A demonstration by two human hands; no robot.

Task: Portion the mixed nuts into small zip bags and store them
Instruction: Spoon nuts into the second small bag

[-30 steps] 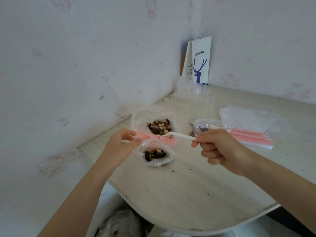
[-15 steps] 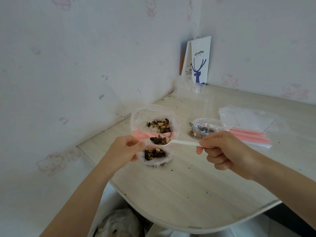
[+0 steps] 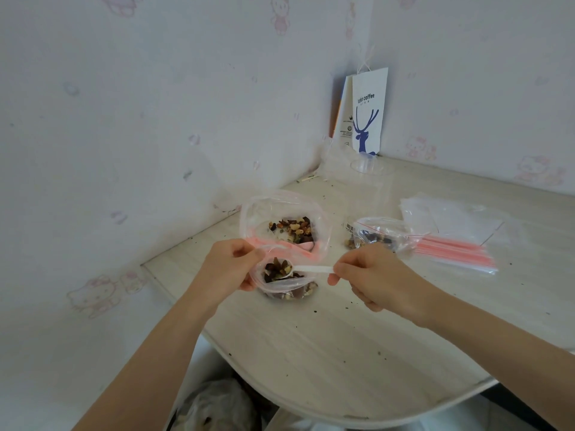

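Head view, looking down at a pale wooden surface [image 3: 342, 337] set in a wallpapered corner. The left hand [image 3: 231, 265] pinches the rim of a small zip bag [image 3: 281, 283], holding its mouth open; the bag stands on the surface and already has nuts in the bottom. The right hand [image 3: 370, 275] grips the handle of a white plastic spoon [image 3: 311, 269] between curled fingers and thumb. The spoon's bowl, heaped with dark nuts and raisins, sits right in the bag's mouth. Just behind is the large open bag [image 3: 258, 206] with a pink zip strip, holding the supply of mixed nuts [image 3: 291, 227]. To the right lies a filled small bag [image 3: 379, 234], and beyond it a stack of empty zip bags [image 3: 451, 219]. A paper coffee bag [image 3: 368, 113] leans in the corner.

The step in hand appears to be filling the second portion. The next move likely calls for tipping the spoon so the nuts drop inside without spilling over the rim, while the left hand keeps the mouth open.

One second ago the spoon was dipped in the large bag; half a second ago it hung, loaded, over the pink strip. It has since come down and nearer, into the small bag.
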